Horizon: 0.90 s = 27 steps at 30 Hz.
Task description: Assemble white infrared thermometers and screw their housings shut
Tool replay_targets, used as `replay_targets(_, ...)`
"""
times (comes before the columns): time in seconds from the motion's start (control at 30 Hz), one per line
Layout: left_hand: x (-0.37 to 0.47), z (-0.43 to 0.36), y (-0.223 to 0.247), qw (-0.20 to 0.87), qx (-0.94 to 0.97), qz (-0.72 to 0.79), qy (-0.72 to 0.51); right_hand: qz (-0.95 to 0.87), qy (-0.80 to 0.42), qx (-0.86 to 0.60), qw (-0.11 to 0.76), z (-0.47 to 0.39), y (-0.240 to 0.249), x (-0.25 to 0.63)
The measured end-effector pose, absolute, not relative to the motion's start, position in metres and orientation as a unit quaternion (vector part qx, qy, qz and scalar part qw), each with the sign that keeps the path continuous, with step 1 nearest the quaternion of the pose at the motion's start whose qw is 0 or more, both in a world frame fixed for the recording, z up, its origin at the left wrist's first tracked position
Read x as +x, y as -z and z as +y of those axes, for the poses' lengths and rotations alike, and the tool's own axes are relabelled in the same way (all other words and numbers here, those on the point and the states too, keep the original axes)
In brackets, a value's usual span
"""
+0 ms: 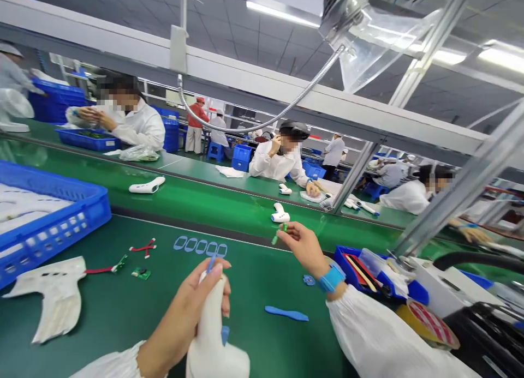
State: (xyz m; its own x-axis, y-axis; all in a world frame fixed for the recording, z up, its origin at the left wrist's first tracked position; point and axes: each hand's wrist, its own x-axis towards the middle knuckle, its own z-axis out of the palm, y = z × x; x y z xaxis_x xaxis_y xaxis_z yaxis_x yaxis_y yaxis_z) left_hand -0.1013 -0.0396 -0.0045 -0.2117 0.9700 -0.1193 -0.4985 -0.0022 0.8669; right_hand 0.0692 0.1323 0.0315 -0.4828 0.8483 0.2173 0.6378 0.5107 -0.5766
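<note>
My left hand [192, 304] is wrapped round a white gun-shaped plastic housing [216, 351], its slim end up, with a blue strip at the top by my thumb. Pinched in the fingertips of my right hand [305, 247] is a small green circuit board [280, 234], raised above the bench. Below that hand lie a blue plastic pry tool [286, 313] and a small blue part [309, 280]. Several blue frames [200, 246] form a row beyond my left hand. To the left are red wires [144, 248], another circuit board [141, 273] and a white housing half [61, 293] with a wired board.
A blue crate [88, 217] stands at the left. On the right are a blue tool bin [356, 274], a tape roll [428, 323] and a metal post [458, 176]. White devices [147, 185] lie on the green conveyor [221, 203]. Across it sit co-workers in white.
</note>
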Motion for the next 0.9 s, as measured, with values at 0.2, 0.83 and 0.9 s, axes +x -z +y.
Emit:
replay_targets(0.2, -0.101, -0.037, 0.013, 0.634, 0.264, 0.366, -0.627, -0.737, -0.52, -0.256, 0.346, 0.044, -0.045, 0.022)
replay_targets(0.83, -0.101, -0.041, 0.016, 0.638, 0.308, 0.341, -0.618, -0.722, -0.563, -0.24, 0.322, 0.026, -0.039, 0.022)
replay_targets(0.9, -0.101, -0.041, 0.016, 0.642, 0.308, 0.335, -0.617, -0.693, -0.599, -0.237, 0.323, 0.024, -0.038, 0.022)
